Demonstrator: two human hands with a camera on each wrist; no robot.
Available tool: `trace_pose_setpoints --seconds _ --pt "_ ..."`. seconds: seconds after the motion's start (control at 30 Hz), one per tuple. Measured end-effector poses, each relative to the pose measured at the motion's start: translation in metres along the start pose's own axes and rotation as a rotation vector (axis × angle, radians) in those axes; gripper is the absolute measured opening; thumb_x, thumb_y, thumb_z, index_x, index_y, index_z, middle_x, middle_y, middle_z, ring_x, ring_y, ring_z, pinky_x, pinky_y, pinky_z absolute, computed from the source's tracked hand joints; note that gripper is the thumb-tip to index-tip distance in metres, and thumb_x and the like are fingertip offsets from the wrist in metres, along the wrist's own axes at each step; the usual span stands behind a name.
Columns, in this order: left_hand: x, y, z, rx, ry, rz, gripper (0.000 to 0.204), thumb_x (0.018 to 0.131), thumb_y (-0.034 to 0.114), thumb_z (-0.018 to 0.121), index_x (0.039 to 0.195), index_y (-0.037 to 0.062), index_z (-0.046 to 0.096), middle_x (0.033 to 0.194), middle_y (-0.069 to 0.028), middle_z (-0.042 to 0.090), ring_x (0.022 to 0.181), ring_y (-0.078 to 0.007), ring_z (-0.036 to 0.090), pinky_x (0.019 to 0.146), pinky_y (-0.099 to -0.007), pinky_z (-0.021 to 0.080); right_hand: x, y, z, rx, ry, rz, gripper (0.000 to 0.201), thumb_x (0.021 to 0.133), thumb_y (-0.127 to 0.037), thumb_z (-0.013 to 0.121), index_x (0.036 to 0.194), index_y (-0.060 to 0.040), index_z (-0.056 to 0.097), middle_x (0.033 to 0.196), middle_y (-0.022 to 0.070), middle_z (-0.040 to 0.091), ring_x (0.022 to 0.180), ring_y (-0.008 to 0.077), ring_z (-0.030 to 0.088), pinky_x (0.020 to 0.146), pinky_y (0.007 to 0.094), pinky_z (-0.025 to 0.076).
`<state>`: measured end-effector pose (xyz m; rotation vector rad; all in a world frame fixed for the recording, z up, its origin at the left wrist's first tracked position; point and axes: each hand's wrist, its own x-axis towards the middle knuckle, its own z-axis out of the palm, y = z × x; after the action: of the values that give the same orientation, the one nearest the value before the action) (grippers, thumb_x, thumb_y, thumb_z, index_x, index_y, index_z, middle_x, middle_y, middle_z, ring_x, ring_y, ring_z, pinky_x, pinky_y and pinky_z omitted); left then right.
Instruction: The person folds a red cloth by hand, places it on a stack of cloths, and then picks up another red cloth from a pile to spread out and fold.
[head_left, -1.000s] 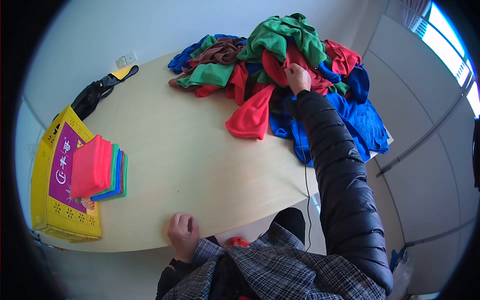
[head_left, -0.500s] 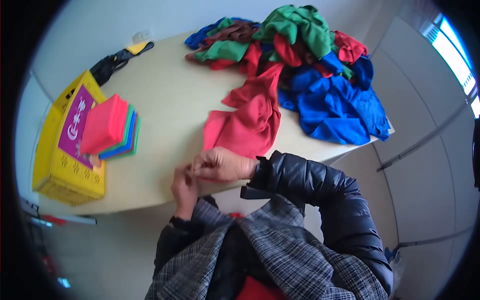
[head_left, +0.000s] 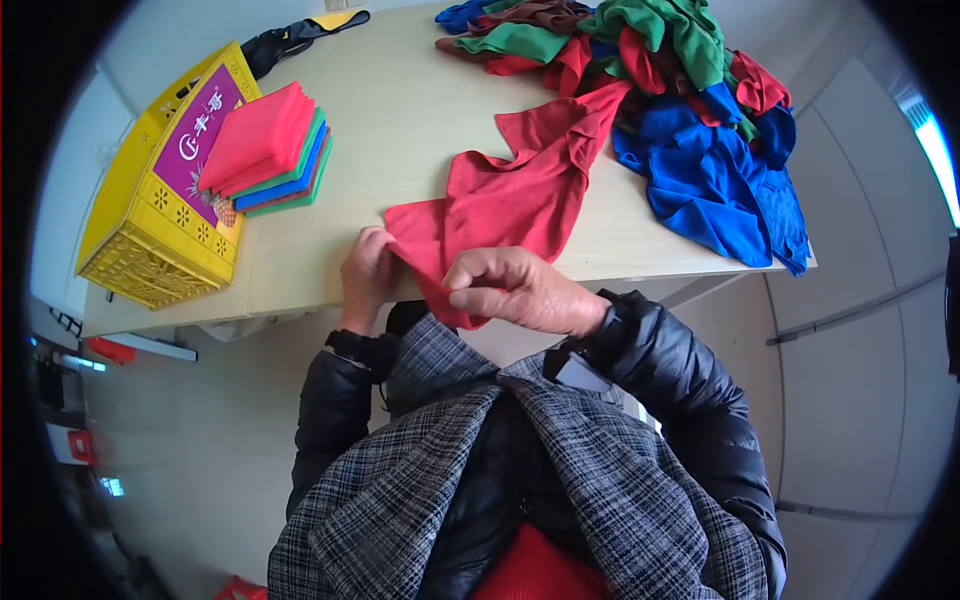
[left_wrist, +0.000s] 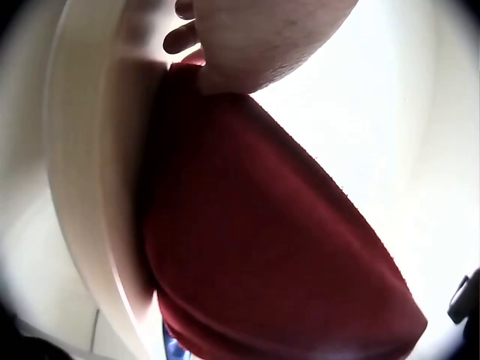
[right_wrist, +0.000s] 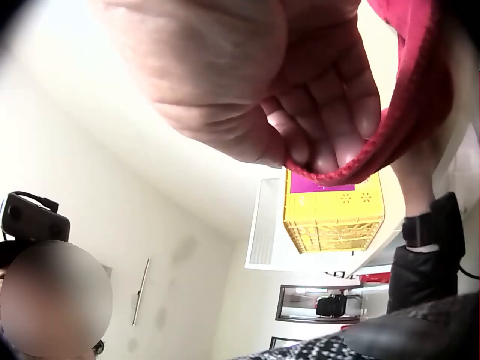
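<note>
A red cloth [head_left: 520,200] lies partly spread at the table's front edge, its far end trailing toward the heap. My left hand [head_left: 366,278] grips its near left corner at the edge. With thumb and curled fingers, my right hand [head_left: 525,292] pinches the near edge, and the fabric between the hands is lifted off the tabletop. In the right wrist view the cloth's hem [right_wrist: 330,178] runs along the right fingertips. The left wrist view shows the red cloth [left_wrist: 255,225] hanging below the left hand [left_wrist: 262,41].
Folded red, green, blue and brown cloths [head_left: 258,140] are stacked against a yellow basket [head_left: 185,225] at the left. Heaped loose cloths [head_left: 660,40] fill the back right, with a blue cloth [head_left: 705,195] in front. A black and yellow strapped item [head_left: 300,38] lies at the back left.
My right hand has pulled the red cloth from the heap to the front edge beside the left hand. Both hands now hold it, with the right hand shifted rightward along its edge.
</note>
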<state>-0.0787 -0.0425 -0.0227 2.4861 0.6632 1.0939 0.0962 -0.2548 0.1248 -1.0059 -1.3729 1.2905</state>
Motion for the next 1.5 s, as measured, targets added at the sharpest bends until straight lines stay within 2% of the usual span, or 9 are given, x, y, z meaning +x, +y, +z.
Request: trace_pose_setpoints --seconds 0.1,0.23,0.33,0.43,0.6,0.83,1.13,1.37,1.5 --pt "0.005 -0.023 -0.011 -0.228 0.066 -0.14 0.023 0.079 0.0 0.062 0.101 0.0084 0.065 0.105 -0.0119 0.065 0.097 -0.0336 0.064 0.081 -0.0406 0.052 0.003 -0.001 0.011 -0.006 0.001 -0.026 0.009 0.099 -0.011 0.063 0.1 -0.0022 0.064 0.085 -0.0048 0.06 0.082 0.0043 0.055 0.075 0.0233 0.048" --pt "0.008 0.001 -0.06 0.189 0.071 -0.168 0.026 0.084 0.001 0.062 0.109 0.0057 0.062 0.106 -0.0137 0.066 0.096 -0.0335 0.065 0.082 -0.0395 0.052 0.028 0.008 0.031 -0.035 0.018 -0.071 0.01 0.098 -0.012 0.064 0.097 -0.0018 0.064 0.082 -0.0045 0.06 0.079 0.005 0.055 0.073 0.024 0.048" --pt "0.009 0.063 -0.082 0.115 0.083 0.14 0.029 0.09 0.002 0.061 0.118 0.003 0.058 0.107 -0.0128 0.067 0.098 -0.0266 0.066 0.086 -0.0352 0.051 0.053 0.013 0.036 -0.126 0.108 -0.16 0.012 0.097 -0.013 0.065 0.095 -0.0012 0.064 0.079 -0.0025 0.061 0.076 0.0063 0.056 0.071 0.025 0.049" --pt "-0.01 0.089 -0.089 -0.624 -0.17 -0.246 0.03 0.093 0.003 0.061 0.123 0.0011 0.056 0.109 -0.0074 0.066 0.101 -0.0173 0.063 0.092 -0.0301 0.049 0.064 0.012 0.04 -0.464 0.203 -0.339 0.015 0.096 -0.014 0.067 0.092 -0.0001 0.063 0.074 0.003 0.063 0.07 0.0089 0.056 0.067 0.0268 0.05" --pt "-0.001 0.102 -0.105 -0.882 -0.294 -0.419 0.029 0.095 0.001 0.061 0.123 0.0018 0.056 0.11 -0.0029 0.063 0.103 -0.0096 0.058 0.095 -0.0263 0.046 0.062 0.011 0.028 -0.476 0.32 -0.27 0.017 0.095 -0.015 0.068 0.09 0.0001 0.063 0.071 0.0066 0.062 0.066 0.0111 0.056 0.064 0.0288 0.051" --pt "-0.001 0.114 -0.079 -0.802 -0.054 -0.27 0.013 0.097 0.008 0.064 0.109 0.0033 0.061 0.098 0.0022 0.059 0.092 -0.0063 0.053 0.083 -0.0221 0.044 0.062 0.027 0.027 -0.218 0.262 -0.313 0.016 0.093 -0.015 0.07 0.096 -0.0018 0.061 0.079 0.0053 0.06 0.076 0.0097 0.057 0.069 0.0279 0.05" --pt "0.016 0.091 -0.114 -0.704 0.267 -0.279 0.009 0.098 0.011 0.064 0.099 0.003 0.059 0.09 0.0036 0.054 0.088 -0.0051 0.048 0.082 -0.0209 0.04 0.037 0.046 -0.003 -0.438 0.013 -0.134 0.017 0.09 -0.009 0.072 0.101 -0.0048 0.06 0.084 0.0039 0.059 0.08 0.0111 0.058 0.073 0.0291 0.051" --pt "0.017 0.075 -0.128 -0.714 0.318 -0.191 0.009 0.1 0.01 0.061 0.101 0.002 0.061 0.094 0.0035 0.056 0.09 -0.0052 0.049 0.085 -0.0207 0.04 0.035 0.074 -0.043 -1.008 0.421 -0.321 0.02 0.083 -0.011 0.072 0.1 -0.007 0.063 0.092 0.0104 0.064 0.085 0.0308 0.066 0.072 0.0388 0.055" --pt "0.013 0.065 -0.133 -0.692 0.429 -0.24 0.009 0.1 0.009 0.061 0.104 0.0012 0.062 0.097 0.0032 0.057 0.092 -0.0049 0.05 0.087 -0.02 0.04 0.032 0.109 -0.121 -1.189 0.557 -0.232 0.018 0.083 -0.013 0.068 0.1 -0.0091 0.065 0.097 0.0129 0.066 0.086 0.0354 0.066 0.073 0.0426 0.055"
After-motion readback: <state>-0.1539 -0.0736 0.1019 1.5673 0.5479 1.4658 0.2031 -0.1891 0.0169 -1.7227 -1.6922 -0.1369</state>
